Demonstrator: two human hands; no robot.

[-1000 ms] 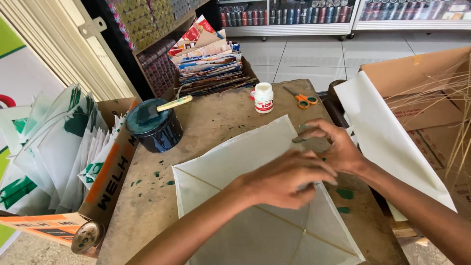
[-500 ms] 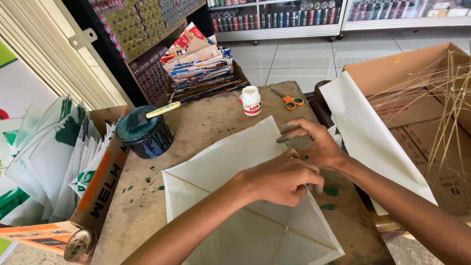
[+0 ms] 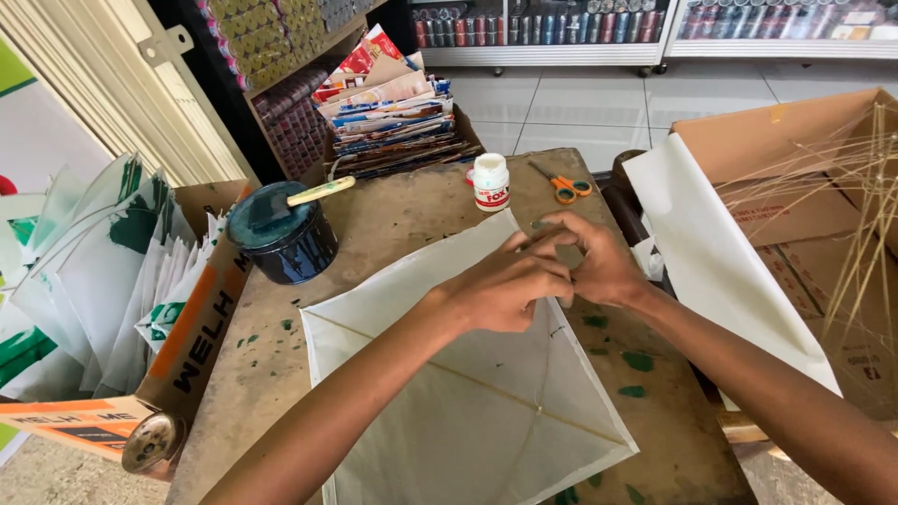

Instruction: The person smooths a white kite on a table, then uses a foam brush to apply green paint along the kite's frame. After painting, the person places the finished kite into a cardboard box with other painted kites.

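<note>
Foreground: a square white paper kite with thin crossed stick spars (image 3: pixel 468 393) lies flat on a worn brown wooden tabletop flecked with green paint (image 3: pixel 393 215), one corner pointing away from the viewer. Both forearms enter from the lower edge and meet over the kite's upper right edge. The left hand (image 3: pixel 510 285) rests knuckles-up on the paper, its fingers curled down and pinched onto the kite's edge. The right hand (image 3: pixel 599 262) sits just beside it, touching it, fingers bent and closed narrowly on the same edge; what lies between the fingertips is hidden.

Left of the kite, a long cardboard box with orange and black print (image 3: pixel 178 346) holds a row of upright white kites with green patches (image 3: pixel 103 271). Near the box's far end stands a dark blue round paint tin (image 3: pixel 281 238) with a pale-handled brush (image 3: pixel 320 192) laid across its top.

To the right, beside the table, an open brown cardboard carton (image 3: pixel 795 187) has a large white paper sheet (image 3: pixel 720 252) draped over its near wall and a bundle of thin pale bamboo sticks (image 3: pixel 865 206) leaning in it.

Beyond the hands stand a small white glue bottle with a red label (image 3: pixel 490 181) and orange-handled scissors (image 3: pixel 566 187); behind them is a stack of colourful printed papers (image 3: pixel 393 112).
</note>
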